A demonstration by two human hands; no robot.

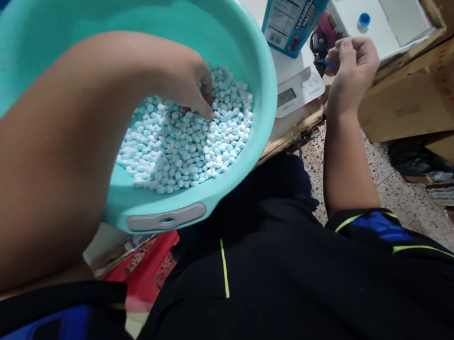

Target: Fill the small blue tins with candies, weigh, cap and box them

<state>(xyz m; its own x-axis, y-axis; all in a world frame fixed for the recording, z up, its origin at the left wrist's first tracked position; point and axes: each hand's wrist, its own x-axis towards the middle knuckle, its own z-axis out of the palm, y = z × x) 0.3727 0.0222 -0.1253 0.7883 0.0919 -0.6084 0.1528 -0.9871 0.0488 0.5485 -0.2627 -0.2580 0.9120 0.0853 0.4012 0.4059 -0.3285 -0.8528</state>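
While the left hand [191, 81] reaches into pale candies [190, 150] inside the turquoise basin [256, 46], its grip hidden, the right hand [350, 65] curls beside the scale [301, 92], hold unclear; just beyond is a blue box [292, 9].

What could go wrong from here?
1. The left hand is in the loose blue-and-white pieces, so some could spill over the rim of the green tub if a handful comes out fast.
2. The right hand is close to the blue carton; a bump might topple it.
3. The carton appears to stand on the white scale, whose platform sits right beside the tub; any contact could throw off the reading.
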